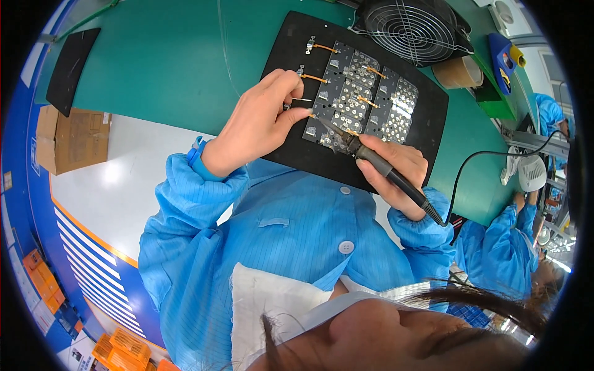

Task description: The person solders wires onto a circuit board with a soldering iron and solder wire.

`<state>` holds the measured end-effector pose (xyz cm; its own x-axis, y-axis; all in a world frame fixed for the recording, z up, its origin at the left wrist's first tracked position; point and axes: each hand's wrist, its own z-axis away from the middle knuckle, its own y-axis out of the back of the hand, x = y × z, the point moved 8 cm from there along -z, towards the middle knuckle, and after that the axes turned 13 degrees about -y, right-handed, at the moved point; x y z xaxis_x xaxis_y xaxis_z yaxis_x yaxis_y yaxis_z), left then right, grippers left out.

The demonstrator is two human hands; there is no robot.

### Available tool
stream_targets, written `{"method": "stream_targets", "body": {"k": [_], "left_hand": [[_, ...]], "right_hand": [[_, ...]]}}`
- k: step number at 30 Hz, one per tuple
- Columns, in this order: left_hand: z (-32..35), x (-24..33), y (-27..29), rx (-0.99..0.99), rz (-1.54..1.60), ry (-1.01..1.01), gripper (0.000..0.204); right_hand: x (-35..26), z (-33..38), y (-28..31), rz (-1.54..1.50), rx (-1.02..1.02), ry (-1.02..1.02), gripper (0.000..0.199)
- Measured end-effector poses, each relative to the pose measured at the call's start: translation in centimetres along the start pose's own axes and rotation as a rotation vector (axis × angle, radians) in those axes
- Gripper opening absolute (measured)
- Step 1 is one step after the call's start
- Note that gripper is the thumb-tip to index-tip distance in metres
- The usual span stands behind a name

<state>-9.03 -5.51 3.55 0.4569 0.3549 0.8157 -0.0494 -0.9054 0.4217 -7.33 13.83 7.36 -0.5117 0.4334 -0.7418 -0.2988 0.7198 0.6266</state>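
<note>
Black mat [291, 46], left edge beneath left hand [257, 117]

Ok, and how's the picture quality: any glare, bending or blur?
Head view: white glare covers part of the circuit boards, and a bright spot shines on the pale surface at left; head view: fisheye bows the green table, corners black; head view: hair at lower right looks soft, the soldering iron fairly sharp.

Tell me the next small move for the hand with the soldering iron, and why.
Probably the right hand should settle the soldering iron tip at the circuit board edge by the left thumb. The tip already points there, though contact is unclear; the left hand steadies a small metal piece alongside.
</note>
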Motion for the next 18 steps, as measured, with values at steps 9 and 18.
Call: {"method": "stream_targets", "body": {"k": [9, 18], "left_hand": [[0.3, -1.6, -1.1, -0.093, -0.046, -0.034, 0.013], [0.5, -1.8, -1.0, -0.056, -0.004, -0.021, 0.01]], "right_hand": [[-0.1, -0.1, -0.1, -0.013, -0.021, 0.007, 0.034], [0.2, -0.1, -0.1, -0.002, -0.025, -0.007, 0.035]]}}
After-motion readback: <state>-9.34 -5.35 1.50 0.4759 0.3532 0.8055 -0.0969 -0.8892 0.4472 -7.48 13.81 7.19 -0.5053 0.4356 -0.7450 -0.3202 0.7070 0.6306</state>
